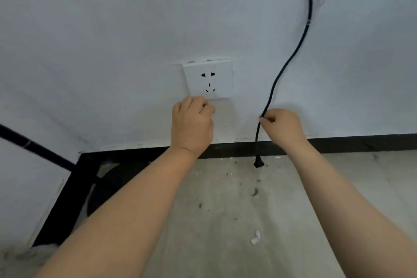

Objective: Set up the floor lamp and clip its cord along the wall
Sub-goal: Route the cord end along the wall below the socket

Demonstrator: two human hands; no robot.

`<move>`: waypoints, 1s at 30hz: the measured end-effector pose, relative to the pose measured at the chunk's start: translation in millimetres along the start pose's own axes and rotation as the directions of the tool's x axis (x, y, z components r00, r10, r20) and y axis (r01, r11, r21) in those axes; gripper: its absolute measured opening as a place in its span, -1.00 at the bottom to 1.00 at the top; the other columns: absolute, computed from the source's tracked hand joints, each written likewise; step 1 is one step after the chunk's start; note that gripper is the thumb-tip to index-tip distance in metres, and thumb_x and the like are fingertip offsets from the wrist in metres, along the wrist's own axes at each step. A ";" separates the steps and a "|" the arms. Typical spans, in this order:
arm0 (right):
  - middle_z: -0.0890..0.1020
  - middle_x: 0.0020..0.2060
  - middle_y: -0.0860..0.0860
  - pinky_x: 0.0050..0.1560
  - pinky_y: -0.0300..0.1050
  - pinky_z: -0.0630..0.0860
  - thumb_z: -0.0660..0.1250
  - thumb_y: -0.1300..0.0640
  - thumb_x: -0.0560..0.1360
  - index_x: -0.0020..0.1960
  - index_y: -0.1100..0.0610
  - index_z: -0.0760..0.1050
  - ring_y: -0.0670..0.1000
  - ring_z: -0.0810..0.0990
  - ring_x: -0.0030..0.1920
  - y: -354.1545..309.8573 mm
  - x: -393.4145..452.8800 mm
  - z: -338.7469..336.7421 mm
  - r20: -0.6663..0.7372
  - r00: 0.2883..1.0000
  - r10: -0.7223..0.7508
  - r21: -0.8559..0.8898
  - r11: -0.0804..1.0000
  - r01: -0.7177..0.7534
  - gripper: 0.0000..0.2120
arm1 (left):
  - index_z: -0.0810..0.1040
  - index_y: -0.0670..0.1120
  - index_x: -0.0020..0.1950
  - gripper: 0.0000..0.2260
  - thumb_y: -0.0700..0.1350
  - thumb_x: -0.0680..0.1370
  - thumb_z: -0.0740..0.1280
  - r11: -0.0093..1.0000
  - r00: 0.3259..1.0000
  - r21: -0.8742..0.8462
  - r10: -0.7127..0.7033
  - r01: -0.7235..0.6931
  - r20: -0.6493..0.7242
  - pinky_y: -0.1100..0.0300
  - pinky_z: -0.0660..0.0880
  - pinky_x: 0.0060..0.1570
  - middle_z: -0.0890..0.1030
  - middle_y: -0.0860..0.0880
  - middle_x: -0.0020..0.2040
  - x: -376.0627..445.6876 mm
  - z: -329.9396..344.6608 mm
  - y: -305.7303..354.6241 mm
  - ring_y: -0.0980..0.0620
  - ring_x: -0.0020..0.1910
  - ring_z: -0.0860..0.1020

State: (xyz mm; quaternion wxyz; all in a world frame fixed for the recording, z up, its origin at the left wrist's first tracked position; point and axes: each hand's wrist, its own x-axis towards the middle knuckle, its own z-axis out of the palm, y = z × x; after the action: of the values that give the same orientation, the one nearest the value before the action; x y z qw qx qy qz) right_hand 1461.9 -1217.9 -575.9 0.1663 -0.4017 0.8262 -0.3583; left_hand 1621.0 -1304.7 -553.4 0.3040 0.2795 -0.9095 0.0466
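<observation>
Right now your right hand pinches the thin black cord between narrow fingers, just above the dangling plug. Your left hand is curled closed below the wall socket. Light, limp cord: grip near the plug.

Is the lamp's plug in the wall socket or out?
Out. The plug dangles near the floor; the socket holes are empty.
</observation>
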 end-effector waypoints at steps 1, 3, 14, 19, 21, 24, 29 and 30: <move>0.55 -0.41 0.20 -0.24 -0.22 0.48 0.18 0.23 0.53 -0.30 0.34 0.49 0.22 0.53 -0.25 1.7 -5.0 4.9 0.043 0.999 0.025 0.029 0.999 -0.026 -0.71 | 0.63 -0.28 -0.35 -0.77 -0.51 0.09 0.49 0.998 0.998 -0.031 -0.046 0.047 0.040 0.13 0.52 -0.28 0.66 -0.23 -0.35 -13.7 6.8 -0.2 -0.12 -0.29 0.61; 0.62 -0.25 0.35 0.02 0.10 0.57 0.20 0.22 0.53 -0.17 0.45 0.51 0.30 0.61 -0.13 6.1 -14.1 15.2 0.093 0.992 0.081 0.102 0.991 -0.091 -0.72 | 0.64 -0.30 -0.19 -0.81 -0.49 0.26 0.42 0.973 0.962 -0.107 -0.180 0.205 0.205 0.03 0.54 -0.19 0.66 -0.26 -0.20 -35.3 18.8 0.8 -0.20 -0.19 0.62; 0.57 -0.36 0.12 -0.39 -0.39 0.61 0.16 0.30 0.55 -0.28 0.17 0.49 -0.17 0.65 -0.46 -1.5 -7.4 30.2 0.401 0.912 0.091 0.478 0.828 -0.293 -0.73 | 0.47 -0.19 0.23 -0.76 -0.23 0.63 0.09 0.577 0.648 -0.424 -0.257 0.698 0.717 0.20 0.42 0.03 0.62 -0.16 0.00 -78.4 66.6 8.5 -0.06 -0.02 0.53; 0.57 -0.39 0.05 -0.45 -0.40 0.58 0.21 0.26 0.53 -0.33 0.12 0.50 -0.21 0.61 -0.50 -0.9 8.5 45.5 0.303 0.947 0.108 0.518 0.815 -0.259 -0.73 | 0.54 -0.25 -0.18 -0.77 -0.23 0.60 0.17 0.612 0.681 -0.422 -0.279 0.669 0.677 0.36 0.28 -0.46 0.42 0.04 -0.48 -66.7 65.2 -13.3 0.18 -0.50 0.39; 0.55 -0.42 0.03 -0.50 -0.43 0.54 0.23 0.25 0.52 -0.37 0.10 0.47 -0.19 0.58 -0.53 -1.5 16.0 51.9 0.197 0.971 0.133 0.462 0.862 -0.212 -0.71 | 0.46 -0.24 -0.31 -0.72 -0.22 0.59 0.20 0.741 0.760 -0.363 -0.295 0.564 0.579 0.22 0.23 -0.37 0.40 -0.06 -0.44 -59.4 66.4 -18.2 -0.01 -0.42 0.36; 0.53 -0.43 -0.01 -0.56 -0.45 0.49 0.22 0.23 0.52 -0.33 0.14 0.45 -0.13 0.54 -0.50 -1.3 26.1 60.2 0.070 0.985 0.160 0.390 0.904 -0.175 -0.75 | 0.52 -0.23 -0.21 -0.72 -0.16 0.61 0.16 0.873 0.809 -0.197 -0.300 0.447 0.506 0.16 0.24 -0.33 0.36 -0.05 -0.40 -46.3 71.2 -20.0 -0.06 -0.30 0.34; 0.52 -0.44 -0.01 -0.60 -0.46 0.47 0.23 0.22 0.52 -0.20 0.20 0.47 -0.17 0.51 -0.62 -0.2 30.7 69.0 -0.017 0.980 0.200 0.395 0.901 -0.177 -0.86 | 0.54 -0.23 -0.06 -0.80 -0.21 0.61 0.14 0.934 0.814 -0.028 -0.296 0.357 0.500 0.17 0.25 -0.31 0.38 -0.07 -0.29 -36.1 85.8 -17.5 -0.11 -0.23 0.46; 0.53 -0.44 0.02 -0.57 -0.42 0.49 0.22 0.22 0.52 -0.21 0.21 0.47 -0.18 0.51 -0.63 -0.4 30.6 69.5 -0.036 0.982 0.184 0.369 0.916 -0.158 -0.85 | 0.54 -0.23 -0.05 -0.81 -0.22 0.61 0.15 0.935 0.812 -0.010 -0.303 0.355 0.498 0.17 0.26 -0.31 0.38 -0.07 -0.30 -35.2 88.5 -17.1 -0.09 -0.24 0.43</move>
State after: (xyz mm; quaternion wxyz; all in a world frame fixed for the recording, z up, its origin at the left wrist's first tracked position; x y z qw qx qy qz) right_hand 1482.2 -1273.8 -623.0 0.2398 -0.2772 0.7826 -0.5031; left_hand 1606.7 -1324.7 -647.0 0.0817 0.4195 -0.8953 -0.1254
